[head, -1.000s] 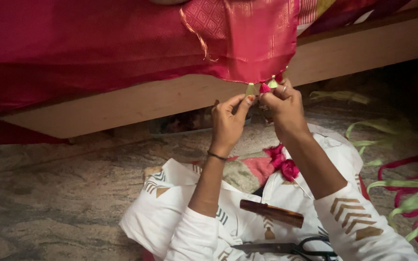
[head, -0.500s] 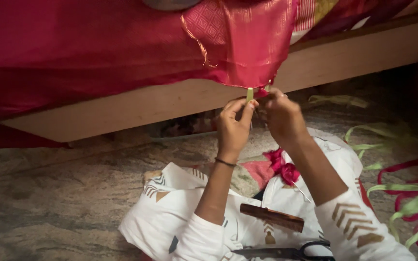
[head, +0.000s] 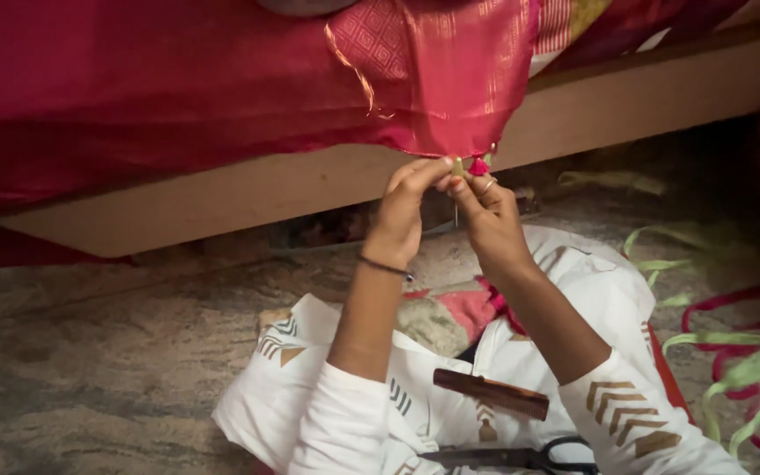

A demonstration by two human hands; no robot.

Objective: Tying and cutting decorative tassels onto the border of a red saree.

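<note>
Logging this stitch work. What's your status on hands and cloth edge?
Both hands raised: left hand and right hand pinch the tassel at the red cloth edge. Comb, scissors idle on lap. Nothing in the way.

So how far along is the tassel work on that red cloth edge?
Done: one pink tassel hangs at the corner of the red cloth. In hand: left hand and right hand pinch thread right beside it. Left: the rest of the visible edge shows no tassels, and the scissors lie unused on the lap.
</note>
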